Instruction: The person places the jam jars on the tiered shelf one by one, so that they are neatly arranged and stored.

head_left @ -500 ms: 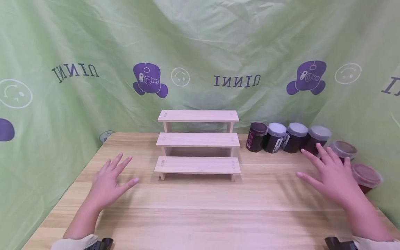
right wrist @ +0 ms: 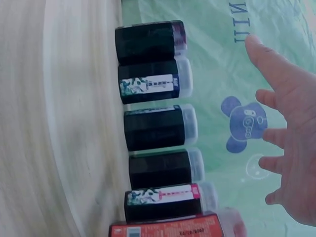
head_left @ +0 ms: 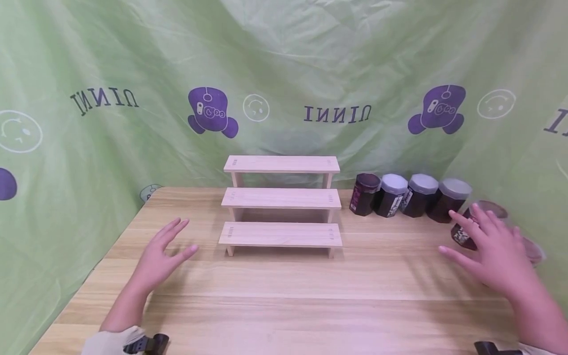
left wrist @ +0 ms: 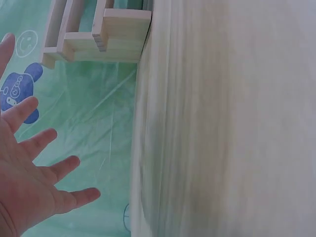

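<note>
My left hand (head_left: 155, 264) hovers over the table left of a three-step wooden shelf (head_left: 280, 234), thumb out, fingers extended and holding nothing. On the right, my right hand (head_left: 499, 261) is spread above the table, overlapping the two nearest jars in the head view. One of these is dark with a patterned label (head_left: 463, 237); the other, with a red label (right wrist: 168, 228), is mostly hidden by the hand. Several dark jars curve along the table's right side, among them one with a dark purple lid (head_left: 365, 195) and one with a white lid (head_left: 390, 197).
The wooden table (head_left: 284, 305) has a green printed curtain (head_left: 284, 59) hanging behind it and at both sides. The shelf stands at the back middle, with the purple-lidded jar close to its right end.
My right hand has shifted right, uncovering the fourth jar and covering more of the two nearest ones. My left hand has turned slightly, its fingers closer together in the head view.
</note>
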Motion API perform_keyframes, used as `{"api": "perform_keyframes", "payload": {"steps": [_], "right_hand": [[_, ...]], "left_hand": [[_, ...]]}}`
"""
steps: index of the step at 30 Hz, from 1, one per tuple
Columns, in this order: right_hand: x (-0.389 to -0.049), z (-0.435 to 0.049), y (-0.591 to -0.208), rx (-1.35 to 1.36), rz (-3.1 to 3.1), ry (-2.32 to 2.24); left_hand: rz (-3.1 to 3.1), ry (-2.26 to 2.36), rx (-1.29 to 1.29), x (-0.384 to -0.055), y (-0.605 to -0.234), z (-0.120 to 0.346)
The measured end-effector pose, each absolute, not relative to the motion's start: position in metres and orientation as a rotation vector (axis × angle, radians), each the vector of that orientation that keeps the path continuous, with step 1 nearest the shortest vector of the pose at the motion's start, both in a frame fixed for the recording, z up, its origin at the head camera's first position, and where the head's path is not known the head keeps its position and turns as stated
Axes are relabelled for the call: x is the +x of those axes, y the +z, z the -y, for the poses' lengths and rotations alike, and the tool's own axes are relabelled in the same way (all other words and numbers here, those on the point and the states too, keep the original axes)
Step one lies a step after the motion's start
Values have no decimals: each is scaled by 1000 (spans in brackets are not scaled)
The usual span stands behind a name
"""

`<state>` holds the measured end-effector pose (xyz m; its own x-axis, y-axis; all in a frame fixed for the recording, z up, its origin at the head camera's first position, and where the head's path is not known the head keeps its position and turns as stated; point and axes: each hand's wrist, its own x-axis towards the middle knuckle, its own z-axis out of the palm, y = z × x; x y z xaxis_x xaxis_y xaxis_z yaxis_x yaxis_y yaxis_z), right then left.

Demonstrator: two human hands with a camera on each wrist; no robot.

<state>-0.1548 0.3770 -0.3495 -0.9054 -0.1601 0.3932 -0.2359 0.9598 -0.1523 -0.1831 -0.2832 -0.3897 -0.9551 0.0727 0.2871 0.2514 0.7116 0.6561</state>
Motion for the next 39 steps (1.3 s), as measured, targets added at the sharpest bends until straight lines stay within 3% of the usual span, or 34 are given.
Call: {"api": "perform_keyframes", "payload": {"steps": [26,39], "right_hand": [[-142,-420,-347,316,2548,685],[-136,-432,-356,142,2552,849]], "left_hand": [[2547,-1541,-238,-206,-393,258],[2499,-1852,-58,-211,-398,252]]}}
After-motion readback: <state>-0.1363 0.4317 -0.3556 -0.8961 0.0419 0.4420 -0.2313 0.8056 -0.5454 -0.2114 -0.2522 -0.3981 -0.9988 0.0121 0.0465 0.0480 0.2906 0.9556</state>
